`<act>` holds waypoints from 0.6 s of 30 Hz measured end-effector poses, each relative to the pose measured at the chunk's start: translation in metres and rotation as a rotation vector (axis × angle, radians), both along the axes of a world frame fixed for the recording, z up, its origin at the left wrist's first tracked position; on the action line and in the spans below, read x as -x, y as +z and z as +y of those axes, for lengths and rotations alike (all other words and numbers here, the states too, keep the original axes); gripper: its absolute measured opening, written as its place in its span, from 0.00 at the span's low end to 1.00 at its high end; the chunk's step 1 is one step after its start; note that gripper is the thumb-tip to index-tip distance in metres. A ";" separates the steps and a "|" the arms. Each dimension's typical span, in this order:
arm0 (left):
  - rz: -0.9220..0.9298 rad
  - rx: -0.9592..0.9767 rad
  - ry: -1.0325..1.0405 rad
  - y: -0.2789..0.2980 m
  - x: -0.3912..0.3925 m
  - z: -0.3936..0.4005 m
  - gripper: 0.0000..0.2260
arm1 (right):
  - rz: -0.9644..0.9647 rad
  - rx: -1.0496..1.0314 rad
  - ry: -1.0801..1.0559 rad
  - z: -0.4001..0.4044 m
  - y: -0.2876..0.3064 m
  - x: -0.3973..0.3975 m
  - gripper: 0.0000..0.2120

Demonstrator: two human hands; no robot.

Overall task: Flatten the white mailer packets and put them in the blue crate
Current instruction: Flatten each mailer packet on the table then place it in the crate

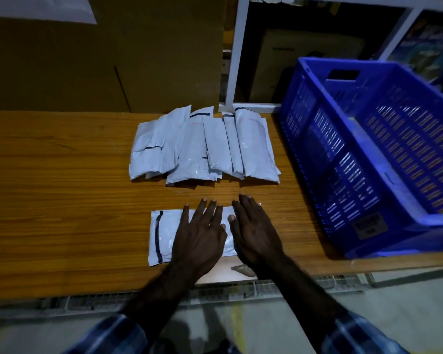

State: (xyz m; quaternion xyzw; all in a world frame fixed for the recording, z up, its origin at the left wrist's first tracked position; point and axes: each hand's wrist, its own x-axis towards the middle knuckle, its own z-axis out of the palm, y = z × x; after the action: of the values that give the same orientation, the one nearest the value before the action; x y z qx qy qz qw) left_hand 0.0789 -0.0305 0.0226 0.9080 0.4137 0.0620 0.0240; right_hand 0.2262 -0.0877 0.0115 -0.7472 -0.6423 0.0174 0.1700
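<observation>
One white mailer packet (164, 236) lies flat on the wooden table near the front edge, a dark strip at its left end. My left hand (200, 236) presses on its middle with straight, spread fingers. My right hand (253, 233) lies flat over the packet's right end, fingers straight. Behind them, a pile of several white mailer packets (202, 146) lies overlapped toward the back of the table. The blue crate (368, 139) stands at the right on the table; something pale shows at its bottom.
The wooden table (62, 200) spreads out to the left. A large brown cardboard box (100, 54) stands behind it. A white shelf frame (234, 60) rises behind the pile. A small crumpled brown scrap (243, 270) lies at the table's front edge.
</observation>
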 end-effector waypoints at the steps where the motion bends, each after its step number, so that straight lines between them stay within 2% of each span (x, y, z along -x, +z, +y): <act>1: 0.005 -0.003 -0.002 0.000 0.000 0.000 0.25 | 0.011 -0.008 -0.002 -0.001 -0.001 0.000 0.26; 6: -0.024 0.002 -0.023 0.002 0.001 0.000 0.25 | 0.011 0.031 0.016 -0.003 0.003 -0.001 0.28; 10: -0.105 -0.029 -0.004 0.007 0.013 0.004 0.25 | -0.060 -0.014 0.111 0.002 0.016 0.005 0.25; 14: -0.055 -0.031 0.002 0.001 0.029 0.008 0.24 | -0.028 -0.035 0.228 0.006 0.011 0.021 0.24; 18: -0.014 -0.026 0.012 -0.003 0.027 0.009 0.24 | -0.073 -0.057 0.234 0.006 -0.002 0.024 0.23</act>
State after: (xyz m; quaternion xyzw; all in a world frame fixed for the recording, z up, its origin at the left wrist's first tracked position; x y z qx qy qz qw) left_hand 0.0515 -0.0218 0.0191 0.9053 0.4180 0.0740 0.0149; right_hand 0.2025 -0.0817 0.0098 -0.6622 -0.7311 -0.0084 0.1642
